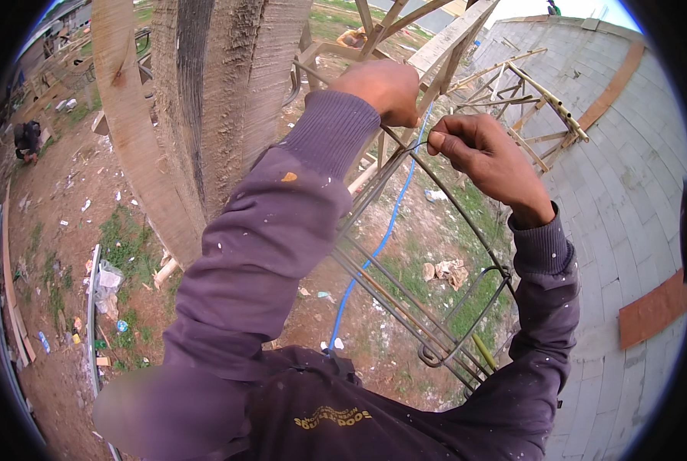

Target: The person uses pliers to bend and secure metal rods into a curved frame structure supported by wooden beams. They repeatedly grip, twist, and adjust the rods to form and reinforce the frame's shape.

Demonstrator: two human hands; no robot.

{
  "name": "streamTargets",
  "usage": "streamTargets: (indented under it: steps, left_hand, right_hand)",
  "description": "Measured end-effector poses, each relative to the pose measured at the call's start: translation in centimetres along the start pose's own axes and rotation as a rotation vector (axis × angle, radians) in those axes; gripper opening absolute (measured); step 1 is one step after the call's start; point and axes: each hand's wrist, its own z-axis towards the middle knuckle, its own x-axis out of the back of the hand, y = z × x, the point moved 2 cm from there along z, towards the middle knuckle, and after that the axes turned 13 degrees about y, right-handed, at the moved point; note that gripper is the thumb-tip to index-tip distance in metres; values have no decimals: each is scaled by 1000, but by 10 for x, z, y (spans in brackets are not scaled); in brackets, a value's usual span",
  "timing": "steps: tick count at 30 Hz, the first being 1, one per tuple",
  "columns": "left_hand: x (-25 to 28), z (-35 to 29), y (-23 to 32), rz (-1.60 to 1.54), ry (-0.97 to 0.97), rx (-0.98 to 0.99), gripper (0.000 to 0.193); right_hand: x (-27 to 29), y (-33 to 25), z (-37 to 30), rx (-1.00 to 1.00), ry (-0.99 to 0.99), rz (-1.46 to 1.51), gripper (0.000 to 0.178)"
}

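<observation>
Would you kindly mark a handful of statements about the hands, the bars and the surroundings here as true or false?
1. The right hand pinches a thin wire in its fingers. True.
2. The left hand wears a glove. False: it is bare.
3. The hose passing behind the steel bars is red. False: it is blue.
4. Rough wooden boards stand to the left of the left hand. True.
5. The block wall rises on the picture's left side. False: it is on the right.
</observation>
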Motion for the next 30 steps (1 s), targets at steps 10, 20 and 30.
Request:
streamTargets:
  steps: [10, 20, 30]
  left_hand:
    - [4, -3, 12, 31, -233, -8, 34]
    - [-5, -1, 10, -27, -124, 37, 29]
    - [-22, -4, 11, -243, 57, -223, 23]
  right_hand:
    - [-23, -6, -18, 160, 115, -77, 16]
    - [-28, -10, -33, 322, 307, -241, 8]
    - [-33, -9, -42, 321, 366, -390, 15]
